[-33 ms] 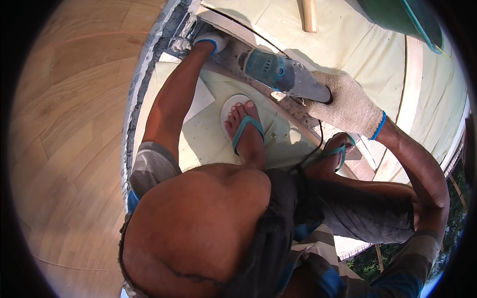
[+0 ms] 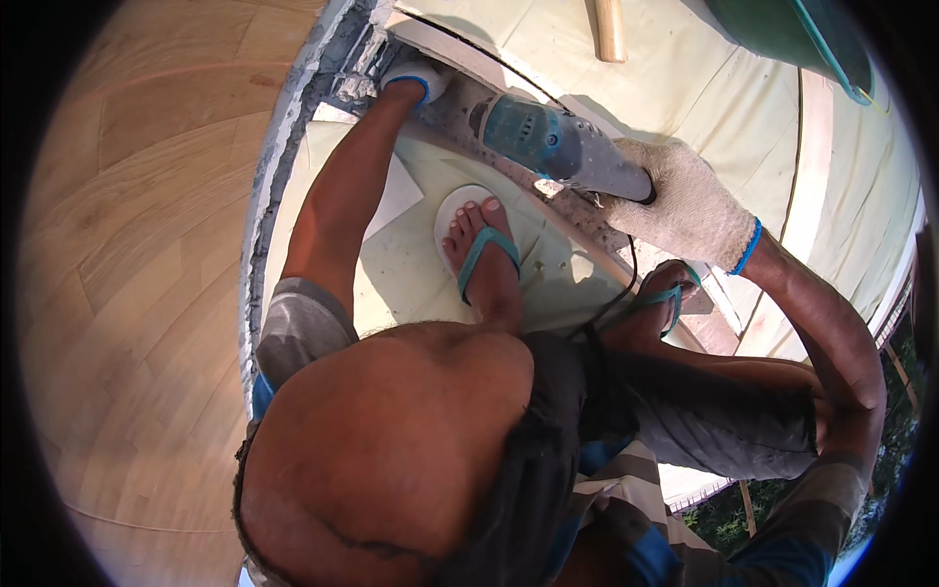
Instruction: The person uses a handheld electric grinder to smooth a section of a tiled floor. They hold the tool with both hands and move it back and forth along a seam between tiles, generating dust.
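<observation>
A grey and teal power tool [image 2: 548, 147] is held in my gloved right hand [image 2: 675, 205], fingers wrapped round its rear body, with a black cord trailing down. The tool lies along a dusty narrow board [image 2: 577, 225], its front pointing up and left. My left hand [image 2: 414, 80], in a white glove with a blue cuff, reaches to the rough grey edge [image 2: 354, 73] at the upper left, just beyond the tool's front; its fingers are hidden. Whether it holds anything I cannot tell.
A wooden plank surface [image 2: 137, 264] fills the left. Pale sheeting [image 2: 528, 49] carries a wooden handle [image 2: 606, 29], a white panel [image 2: 389, 201] and strips. A green container [image 2: 782, 44] is at upper right. My sandalled feet rest beside the board; foliage shows at lower right.
</observation>
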### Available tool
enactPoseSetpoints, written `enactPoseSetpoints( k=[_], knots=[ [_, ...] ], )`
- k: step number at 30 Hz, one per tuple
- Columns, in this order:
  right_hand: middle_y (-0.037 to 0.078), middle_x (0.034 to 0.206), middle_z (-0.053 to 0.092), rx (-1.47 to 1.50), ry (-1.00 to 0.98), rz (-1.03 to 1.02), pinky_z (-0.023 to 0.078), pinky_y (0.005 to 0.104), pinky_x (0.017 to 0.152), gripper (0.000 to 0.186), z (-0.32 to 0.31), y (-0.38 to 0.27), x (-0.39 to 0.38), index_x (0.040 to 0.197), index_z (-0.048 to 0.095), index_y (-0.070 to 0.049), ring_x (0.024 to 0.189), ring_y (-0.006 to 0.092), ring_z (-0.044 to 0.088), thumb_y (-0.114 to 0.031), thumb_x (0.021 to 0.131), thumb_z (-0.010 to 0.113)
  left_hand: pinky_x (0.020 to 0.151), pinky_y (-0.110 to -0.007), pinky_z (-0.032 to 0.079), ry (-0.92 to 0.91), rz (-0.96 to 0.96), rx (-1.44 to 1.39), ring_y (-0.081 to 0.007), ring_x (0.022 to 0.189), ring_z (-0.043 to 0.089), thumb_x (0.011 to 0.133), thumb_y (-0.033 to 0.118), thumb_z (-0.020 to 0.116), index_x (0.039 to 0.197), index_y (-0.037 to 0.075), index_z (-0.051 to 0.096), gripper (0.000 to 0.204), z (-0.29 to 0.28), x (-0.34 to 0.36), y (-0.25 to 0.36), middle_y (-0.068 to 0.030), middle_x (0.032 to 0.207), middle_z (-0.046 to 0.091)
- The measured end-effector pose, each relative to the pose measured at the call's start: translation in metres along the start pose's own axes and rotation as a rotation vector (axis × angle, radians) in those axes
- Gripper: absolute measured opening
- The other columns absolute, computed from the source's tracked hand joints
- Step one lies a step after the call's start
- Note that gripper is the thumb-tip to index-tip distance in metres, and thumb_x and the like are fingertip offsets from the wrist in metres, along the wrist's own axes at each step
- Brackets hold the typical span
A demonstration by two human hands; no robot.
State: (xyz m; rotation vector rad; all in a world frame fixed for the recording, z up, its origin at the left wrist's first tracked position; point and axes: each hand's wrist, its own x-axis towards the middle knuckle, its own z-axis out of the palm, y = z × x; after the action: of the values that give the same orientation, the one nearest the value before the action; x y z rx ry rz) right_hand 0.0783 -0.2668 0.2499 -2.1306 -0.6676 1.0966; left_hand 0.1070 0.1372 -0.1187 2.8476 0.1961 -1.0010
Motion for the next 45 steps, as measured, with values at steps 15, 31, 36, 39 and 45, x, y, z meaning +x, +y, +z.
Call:
enactPoseSetpoints(
  k=[15,31,36,39,45],
  knots=[
    [0.028,0.098,0.077,0.002,-0.02,0.012,0.061,0.0482,0.085,0.048,-0.007,0.0,0.001,0.125,0.075,-0.001,0.094,0.0463,0.078,-0.031,0.089,0.078,0.135,-0.048,0.034,-0.304,-0.122,-0.382,-0.0364,0.164,0.039,0.109,0.067,0.043,0.178,0.016,0.033,0.087,-0.014,-0.007,0.017,-0.0166,0.183,0.032],
    [0.029,0.101,0.077,-0.036,-0.037,0.016,0.061,0.0489,0.085,0.05,-0.01,0.004,0.0,0.127,0.075,0.0,0.098,0.0484,0.076,-0.031,0.088,0.08,0.13,-0.047,0.039,-0.117,0.003,0.064,-0.0361,0.159,0.048,0.109,0.066,0.046,0.173,0.016,0.043,0.081,0.005,0.008,0.019,-0.0176,0.178,0.042],
    [0.029,0.1,0.077,-0.044,-0.045,0.01,0.061,0.0496,0.086,0.049,-0.01,0.003,0.002,0.126,0.074,0.0,0.098,0.0486,0.076,-0.031,0.088,0.08,0.136,-0.048,0.028,-0.108,-0.054,-0.167,-0.035,0.168,0.033,0.108,0.064,0.045,0.174,0.017,0.042,0.08,0.007,0.014,0.004,-0.0152,0.181,0.035],
    [0.029,0.101,0.077,-0.036,-0.031,0.023,0.061,0.0497,0.086,0.049,-0.012,0.002,-0.001,0.126,0.075,0.0,0.099,0.0484,0.076,-0.031,0.088,0.08,0.131,-0.049,0.037,-0.107,-0.129,-0.522,-0.0382,0.16,0.046,0.11,0.06,0.044,0.165,0.015,0.056,0.072,0.01,0.028,0.012,-0.0181,0.172,0.05],
    [0.029,0.105,0.078,-0.028,-0.103,0.012,0.062,0.0487,0.09,0.051,-0.013,-0.005,0.007,0.13,0.074,-0.001,0.102,0.0468,0.078,-0.031,0.089,0.08,0.119,-0.051,0.051,0.173,-0.216,-0.356,-0.0404,0.146,0.062,0.11,0.051,0.045,0.148,0.013,0.072,0.06,0.044,0.059,-0.032,-0.018,0.159,0.064]
  ],
)
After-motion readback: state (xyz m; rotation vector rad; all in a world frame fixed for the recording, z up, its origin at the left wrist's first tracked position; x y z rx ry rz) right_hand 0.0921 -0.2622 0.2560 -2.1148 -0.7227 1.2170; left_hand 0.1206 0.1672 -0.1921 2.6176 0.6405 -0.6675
